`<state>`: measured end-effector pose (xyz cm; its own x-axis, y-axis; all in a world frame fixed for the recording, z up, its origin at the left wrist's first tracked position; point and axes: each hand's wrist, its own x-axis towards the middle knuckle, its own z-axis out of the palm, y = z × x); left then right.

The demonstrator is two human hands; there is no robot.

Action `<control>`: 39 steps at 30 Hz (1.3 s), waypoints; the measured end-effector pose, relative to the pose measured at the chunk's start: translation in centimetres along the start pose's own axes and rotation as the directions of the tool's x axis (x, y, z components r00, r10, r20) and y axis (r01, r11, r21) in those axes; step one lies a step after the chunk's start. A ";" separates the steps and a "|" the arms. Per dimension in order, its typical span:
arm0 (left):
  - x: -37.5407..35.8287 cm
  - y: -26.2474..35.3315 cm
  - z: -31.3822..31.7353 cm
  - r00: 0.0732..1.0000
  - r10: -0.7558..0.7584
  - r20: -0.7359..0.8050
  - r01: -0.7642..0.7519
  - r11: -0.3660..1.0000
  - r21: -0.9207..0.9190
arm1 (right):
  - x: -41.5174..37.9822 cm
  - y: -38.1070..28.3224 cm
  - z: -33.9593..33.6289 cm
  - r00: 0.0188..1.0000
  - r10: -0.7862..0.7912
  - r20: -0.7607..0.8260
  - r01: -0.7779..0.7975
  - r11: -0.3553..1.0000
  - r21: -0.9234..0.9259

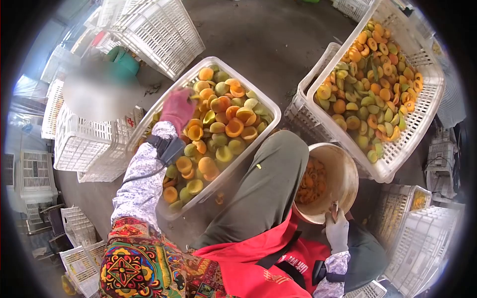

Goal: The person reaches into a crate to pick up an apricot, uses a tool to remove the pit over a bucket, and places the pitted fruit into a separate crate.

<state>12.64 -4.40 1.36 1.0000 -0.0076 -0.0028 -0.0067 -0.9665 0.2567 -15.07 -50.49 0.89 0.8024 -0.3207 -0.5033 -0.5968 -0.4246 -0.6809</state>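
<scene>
A white tub (271, 107) full of orange and green apricots (233, 111), many of them halves, stands in front of me. Over its left side is my left hand (178, 108) in a pink glove, fingers curled on a greenish apricot (187, 93). My right hand (338, 232), in a pale grey glove, grips a small metal tool (334, 209) at the near rim of a white bucket (348, 174). The tool's exact kind is hidden by its angle and the fingers. Orange pieces and pits (313, 183) lie at the bucket's bottom.
On the right a tilted white crate (422, 116) holds many orange and green apricot halves (370, 94). White slatted crates (161, 35) are stacked at the upper left, more (422, 243) at the lower right. My bent knee (285, 149) lies between tub and bucket.
</scene>
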 end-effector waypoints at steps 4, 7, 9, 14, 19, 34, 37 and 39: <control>4.0 -1.7 0.4 0.934 0.095 -0.343 0.122 0.820 0.558 | 1.6 3.0 0.6 0.991 -0.125 -0.052 0.118 0.986 -0.122; 6.0 -3.0 0.8 0.997 -0.031 -0.069 0.070 0.743 0.666 | 0.8 3.4 0.2 0.970 -0.205 -0.131 0.165 0.951 -0.263; 5.0 -2.6 2.7 0.995 -0.093 0.047 0.048 0.811 0.583 | 0.4 2.2 -0.1 0.975 -0.163 -0.153 0.113 0.950 -0.293; 5.1 5.8 -2.0 0.983 -0.037 0.178 -0.039 0.913 0.405 | 0.4 1.5 -0.4 0.994 -0.082 -0.069 0.070 0.984 -0.164; 4.4 21.8 -2.5 0.811 0.583 -0.036 -0.565 0.767 -0.304 | 1.2 0.8 -1.2 0.916 -0.374 -0.146 0.336 0.912 -0.235; 8.1 37.9 12.0 0.686 0.680 0.260 -0.727 0.625 0.285 | -1.0 -0.4 -3.3 0.951 -0.244 -0.188 0.253 0.967 0.023; 8.0 38.5 10.9 0.715 0.593 0.370 -0.698 0.634 0.333 | -0.7 -0.2 -3.0 0.933 -0.299 -0.199 0.309 0.951 0.020; 7.8 38.3 10.2 0.665 0.652 0.365 -0.747 0.583 0.321 | -0.5 -0.4 -3.2 0.932 -0.309 -0.189 0.320 0.947 0.034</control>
<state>20.12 -44.13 1.27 0.6590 -0.7285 -0.1873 -0.7521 -0.6397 -0.1583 -15.24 -52.88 3.17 0.9313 -0.3281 -0.1583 -0.3078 -0.4760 -0.8238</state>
